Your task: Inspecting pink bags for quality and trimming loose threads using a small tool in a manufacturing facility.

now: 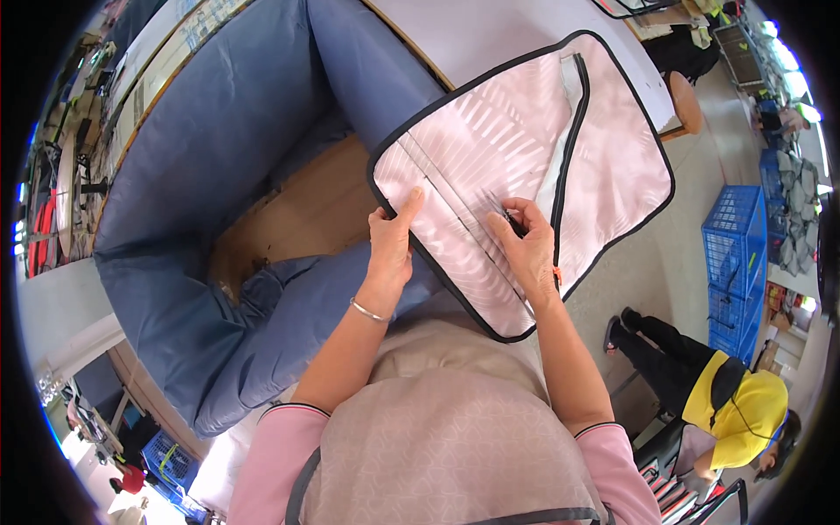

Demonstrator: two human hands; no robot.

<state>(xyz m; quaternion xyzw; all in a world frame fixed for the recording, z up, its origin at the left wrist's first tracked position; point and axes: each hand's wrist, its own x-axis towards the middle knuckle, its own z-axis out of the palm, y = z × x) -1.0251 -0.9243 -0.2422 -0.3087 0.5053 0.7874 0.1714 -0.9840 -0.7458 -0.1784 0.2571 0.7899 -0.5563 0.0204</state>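
A pale pink fabric panel (477,131) with black binding round its edge is spread out in front of me, tilted. A black-edged strip with a white lining (569,149) crosses its far right part, and a straight seam runs along its left side. My left hand (392,236) grips the panel's left edge, thumb on top and fingers underneath. Over the panel's middle, my right hand (528,245) is closed round a small black tool (514,224), perhaps thread snips. Most of that tool is hidden by my fingers.
To the left is a large blue fabric-lined bin (219,114) with a brown bottom. A white table (507,26) stands beyond the panel, with a rounded wooden piece (684,103) by its corner. At the right are blue crates (735,254) and a person in yellow (748,411).
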